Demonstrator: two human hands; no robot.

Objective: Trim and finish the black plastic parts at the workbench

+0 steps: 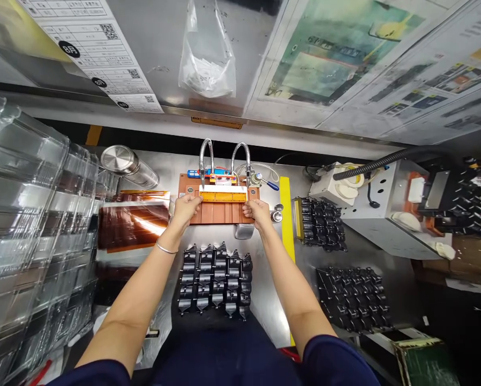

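A long orange strip (223, 197) with small holes lies level across a brown fixture plate (218, 214). My left hand (187, 209) pinches the strip's left end, and my right hand (257, 211) pinches its right end. Just behind the strip is a white bar (224, 188). Two flexible metal hoses (241, 150) arch down to the fixture, with a blue cylinder (220, 173) between them at the back. Nearer my body, a block of black moulded parts (215, 280) rests on the metal table.
Stacked clear plastic trays (27, 214) rise at the left, beside a steel flask (130, 165) and copper-coloured sheets (132, 225). Yellow tape (287, 241) runs along the right. Beyond it are more black parts (324, 224) and a grey machine housing (385, 209).
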